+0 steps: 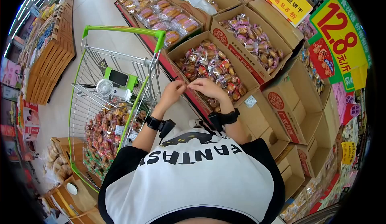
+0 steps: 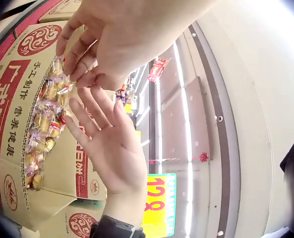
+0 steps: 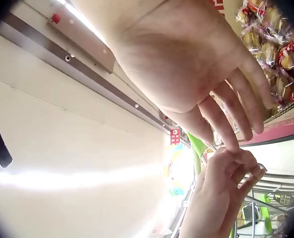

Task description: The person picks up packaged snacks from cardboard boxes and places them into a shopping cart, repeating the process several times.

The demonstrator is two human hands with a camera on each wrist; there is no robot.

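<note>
Beside wrapped cakes (image 1: 210, 59) in carton (image 1: 184, 50), left hand (image 1: 173, 93) was curled, grip could not be told; right hand (image 1: 208, 88) was relaxed, empty. Cakes were judged light, crumbly, slippery, best pinched by ends.

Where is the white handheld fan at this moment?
In the head view, the white handheld fan lies in the shopping cart, left of the left hand and beside the dark-screened phone.
</note>
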